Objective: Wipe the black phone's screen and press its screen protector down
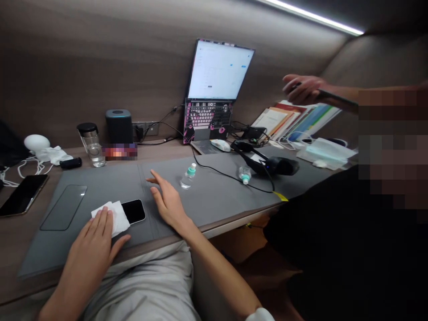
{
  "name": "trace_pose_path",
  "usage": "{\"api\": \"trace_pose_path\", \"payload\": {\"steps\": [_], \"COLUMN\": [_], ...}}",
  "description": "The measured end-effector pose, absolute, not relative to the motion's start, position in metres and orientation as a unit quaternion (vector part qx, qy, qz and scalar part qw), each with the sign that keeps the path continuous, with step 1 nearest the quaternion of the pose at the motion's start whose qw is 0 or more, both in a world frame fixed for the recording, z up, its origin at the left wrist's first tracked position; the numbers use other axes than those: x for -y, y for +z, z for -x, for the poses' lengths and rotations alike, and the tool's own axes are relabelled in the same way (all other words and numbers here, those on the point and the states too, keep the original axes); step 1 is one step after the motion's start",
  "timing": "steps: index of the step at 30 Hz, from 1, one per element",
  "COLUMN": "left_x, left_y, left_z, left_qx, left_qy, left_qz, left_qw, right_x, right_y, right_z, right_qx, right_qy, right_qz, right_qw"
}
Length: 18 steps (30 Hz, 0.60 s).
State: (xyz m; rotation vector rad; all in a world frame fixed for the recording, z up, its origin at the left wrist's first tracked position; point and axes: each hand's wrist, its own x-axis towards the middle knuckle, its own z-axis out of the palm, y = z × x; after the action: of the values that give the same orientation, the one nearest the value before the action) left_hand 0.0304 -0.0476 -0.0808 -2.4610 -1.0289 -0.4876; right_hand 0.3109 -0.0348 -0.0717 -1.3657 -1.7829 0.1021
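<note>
My left hand [92, 243] presses a folded white tissue [119, 218] down onto a smartphone [134, 211] on the grey desk mat. The fingers lie close together on the tissue, with the thumb apart. Only the phone's dark right end shows; the tissue covers the rest. To the right of the phone, my right hand [169, 200] hovers open with nothing in it. A small clear bottle with a green and white cap [188, 177] stands just beyond that hand. A clear glass sheet with a dark border [64, 208], shaped like a screen protector, lies left of the phone.
Another phone [23, 195] lies at the far left, near a water bottle [95, 147]. Behind stand a laptop [209, 118] and a mouse [220, 145]. A second small bottle [245, 174] lies near a black device [267, 164]. At right, another person's hand [306, 89] holds a dark object.
</note>
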Motion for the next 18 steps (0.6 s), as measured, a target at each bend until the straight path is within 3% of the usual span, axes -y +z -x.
{"api": "trace_pose_path", "payload": {"steps": [6, 18], "left_x": [0.063, 0.054], "left_y": [-0.074, -0.077], "left_z": [-0.018, -0.028], "left_qx": [0.393, 0.432], "left_qy": [-0.14, -0.104], "left_qz": [0.882, 0.892], "left_qw": [0.219, 0.076], "right_x": [0.037, 0.041], "right_y": [-0.075, -0.086], "right_z": [-0.299, -0.302], "right_qx": [0.769, 0.786], "right_qy": [0.034, 0.045], "right_qz": [0.505, 0.504], "right_qw": [0.391, 0.356]}}
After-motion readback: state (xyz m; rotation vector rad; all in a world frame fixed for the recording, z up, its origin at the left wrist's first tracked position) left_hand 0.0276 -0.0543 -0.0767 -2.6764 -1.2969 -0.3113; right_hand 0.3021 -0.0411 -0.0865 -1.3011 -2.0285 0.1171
